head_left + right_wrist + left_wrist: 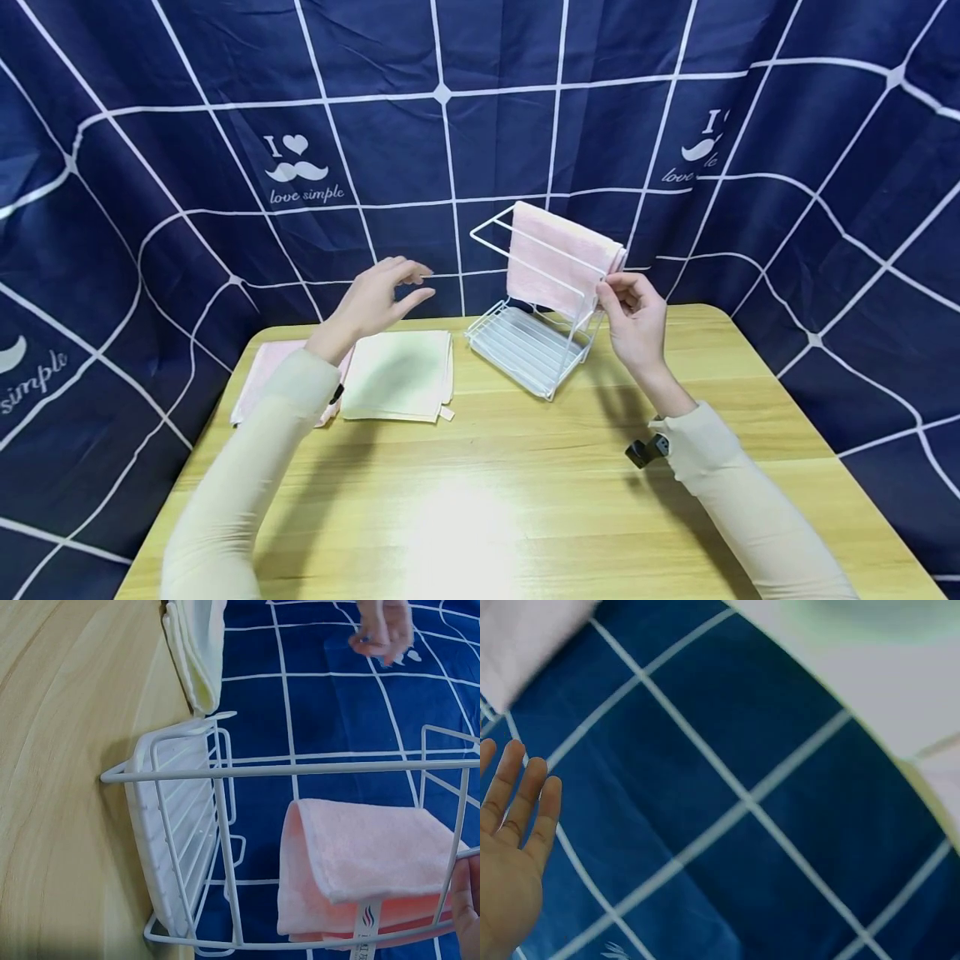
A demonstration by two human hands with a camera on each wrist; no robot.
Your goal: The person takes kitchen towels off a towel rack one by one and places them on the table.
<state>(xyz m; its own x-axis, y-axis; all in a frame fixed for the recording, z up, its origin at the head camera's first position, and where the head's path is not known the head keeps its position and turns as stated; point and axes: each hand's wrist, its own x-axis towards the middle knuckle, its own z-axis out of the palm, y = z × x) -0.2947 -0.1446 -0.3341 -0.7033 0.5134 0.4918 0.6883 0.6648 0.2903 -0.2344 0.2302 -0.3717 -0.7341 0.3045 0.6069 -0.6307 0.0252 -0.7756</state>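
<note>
A folded pink towel (pixel 558 254) hangs over an upper bar of a white wire rack (pixel 536 350). Its layered edges and a white label show in the right wrist view. My right hand (pixel 637 321) pinches the towel's near edge at the rack's upper right corner with thumb and forefinger. Only part of that hand's fingers (pixel 466 900) enters the right wrist view. My left hand (pixel 378 296) is held in the air left of the rack, holding nothing, its fingers spread in the left wrist view. Below it lies a folded pale green towel (pixel 397 379).
Another folded pink towel (pixel 266 371) lies at the table's left, partly hidden by the left sleeve. The rack has a white slatted tray (pixel 176 840) at its base, near the table's back edge. A dark blue checked curtain (pixel 495 142) encloses the wooden table (pixel 570 492).
</note>
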